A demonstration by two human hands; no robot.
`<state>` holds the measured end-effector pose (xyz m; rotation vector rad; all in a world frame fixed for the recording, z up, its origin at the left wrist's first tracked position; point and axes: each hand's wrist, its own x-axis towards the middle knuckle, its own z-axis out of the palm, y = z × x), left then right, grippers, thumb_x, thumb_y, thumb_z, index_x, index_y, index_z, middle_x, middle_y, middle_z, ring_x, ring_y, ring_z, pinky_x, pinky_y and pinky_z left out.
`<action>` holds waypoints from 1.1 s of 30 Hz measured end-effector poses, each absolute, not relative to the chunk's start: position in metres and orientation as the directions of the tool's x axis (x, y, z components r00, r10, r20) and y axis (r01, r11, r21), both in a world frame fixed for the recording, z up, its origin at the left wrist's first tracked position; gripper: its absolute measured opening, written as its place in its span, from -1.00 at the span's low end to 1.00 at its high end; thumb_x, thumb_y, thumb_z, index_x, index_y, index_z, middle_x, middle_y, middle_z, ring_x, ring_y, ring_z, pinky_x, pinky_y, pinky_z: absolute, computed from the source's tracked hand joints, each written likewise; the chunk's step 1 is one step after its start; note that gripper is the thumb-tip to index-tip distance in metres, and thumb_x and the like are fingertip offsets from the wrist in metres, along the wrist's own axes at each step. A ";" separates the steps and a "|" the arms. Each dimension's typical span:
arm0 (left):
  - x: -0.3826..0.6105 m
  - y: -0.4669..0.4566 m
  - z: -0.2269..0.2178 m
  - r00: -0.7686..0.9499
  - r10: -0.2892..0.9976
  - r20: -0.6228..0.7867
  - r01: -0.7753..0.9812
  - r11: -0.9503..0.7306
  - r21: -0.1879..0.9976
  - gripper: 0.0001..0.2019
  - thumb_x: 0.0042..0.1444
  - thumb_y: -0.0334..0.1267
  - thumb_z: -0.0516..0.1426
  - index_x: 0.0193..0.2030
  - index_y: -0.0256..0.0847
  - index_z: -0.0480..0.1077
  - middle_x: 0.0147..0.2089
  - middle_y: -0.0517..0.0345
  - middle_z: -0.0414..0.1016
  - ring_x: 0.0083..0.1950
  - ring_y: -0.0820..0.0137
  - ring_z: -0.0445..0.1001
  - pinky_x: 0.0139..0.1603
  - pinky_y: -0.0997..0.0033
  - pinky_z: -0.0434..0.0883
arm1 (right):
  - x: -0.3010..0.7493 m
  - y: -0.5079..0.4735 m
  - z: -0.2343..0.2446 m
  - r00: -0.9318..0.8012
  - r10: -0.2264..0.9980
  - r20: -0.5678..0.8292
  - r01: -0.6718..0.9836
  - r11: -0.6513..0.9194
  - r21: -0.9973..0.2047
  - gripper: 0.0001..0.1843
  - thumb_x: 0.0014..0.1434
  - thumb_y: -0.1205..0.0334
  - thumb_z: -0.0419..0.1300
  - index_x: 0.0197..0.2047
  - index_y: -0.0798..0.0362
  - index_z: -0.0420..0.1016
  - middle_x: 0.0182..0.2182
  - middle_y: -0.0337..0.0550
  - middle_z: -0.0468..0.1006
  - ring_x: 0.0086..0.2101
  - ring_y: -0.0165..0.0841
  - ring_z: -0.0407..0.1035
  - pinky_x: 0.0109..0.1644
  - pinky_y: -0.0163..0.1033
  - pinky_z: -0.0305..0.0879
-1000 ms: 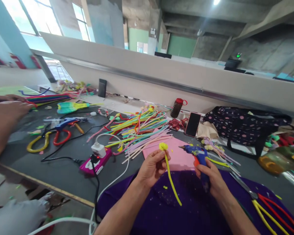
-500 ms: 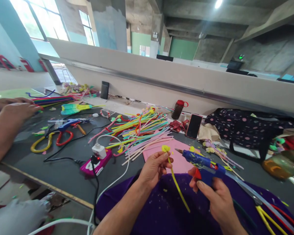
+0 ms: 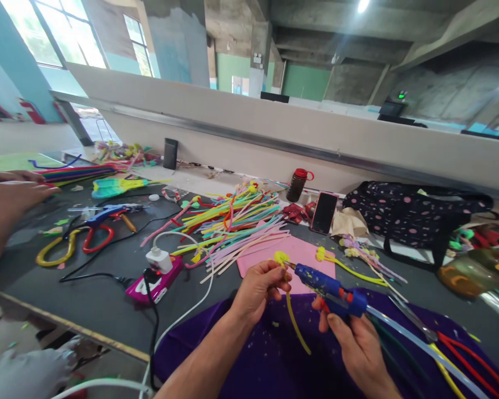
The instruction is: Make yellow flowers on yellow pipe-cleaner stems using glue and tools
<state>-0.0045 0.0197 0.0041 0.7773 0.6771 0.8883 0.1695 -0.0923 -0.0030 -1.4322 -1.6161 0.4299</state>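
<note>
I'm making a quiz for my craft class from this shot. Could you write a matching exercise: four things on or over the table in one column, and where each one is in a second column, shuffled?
Things
1. glue gun
2. yellow pipe cleaner
3. phone
4. plug

Places
A. on the pink power strip
B. in the right hand
C. beside the bottle
D. in the left hand

Pairs: 1-B, 2-D, 3-C, 4-A
</note>
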 end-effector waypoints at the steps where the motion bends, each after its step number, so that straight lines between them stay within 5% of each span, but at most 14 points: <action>1: -0.004 0.020 0.005 0.465 0.863 -0.195 -0.410 0.406 0.817 -0.80 -0.10 -0.24 0.22 -0.40 -0.36 0.40 -0.44 0.07 0.47 -0.59 0.58 0.38 -0.69 0.70 0.26 | 0.169 -0.093 -0.003 0.083 0.915 0.394 0.615 0.264 -0.743 -0.76 0.17 0.18 -0.01 -0.41 0.03 0.44 -0.36 -0.14 0.53 -0.32 -0.29 0.41 -0.18 -0.23 0.27; 11: -0.002 0.019 0.001 0.458 0.872 -0.174 -0.401 0.377 0.835 -0.79 -0.11 -0.22 0.22 -0.38 -0.35 0.42 -0.43 0.07 0.48 -0.56 0.56 0.41 -0.69 0.69 0.26 | 0.168 -0.091 -0.005 0.135 0.908 0.397 0.661 0.216 -0.719 -0.71 0.17 0.09 -0.01 -0.33 0.06 0.45 -0.58 -0.17 0.48 -0.50 -0.31 0.36 -0.35 -0.25 0.29; 18: -0.002 0.018 0.002 0.475 0.866 -0.160 -0.390 0.370 0.844 -0.77 -0.11 -0.20 0.22 -0.38 -0.35 0.41 -0.43 0.06 0.48 -0.56 0.55 0.42 -0.69 0.69 0.26 | 0.164 -0.094 -0.006 0.213 0.890 0.403 0.682 0.159 -0.713 -0.69 0.15 0.03 0.01 -0.49 0.02 0.39 -0.52 -0.13 0.49 -0.44 -0.26 0.36 -0.30 -0.22 0.26; 33: -0.001 0.018 0.002 0.473 0.867 -0.157 -0.383 0.363 0.849 -0.77 -0.14 -0.21 0.23 -0.39 -0.35 0.41 -0.43 0.04 0.48 -0.56 0.53 0.42 -0.70 0.68 0.26 | 0.167 -0.092 -0.011 0.173 0.873 0.456 0.752 0.182 -0.633 -0.70 0.14 0.01 0.01 -0.32 0.03 0.43 -0.50 -0.12 0.49 -0.43 -0.22 0.36 -0.28 -0.17 0.24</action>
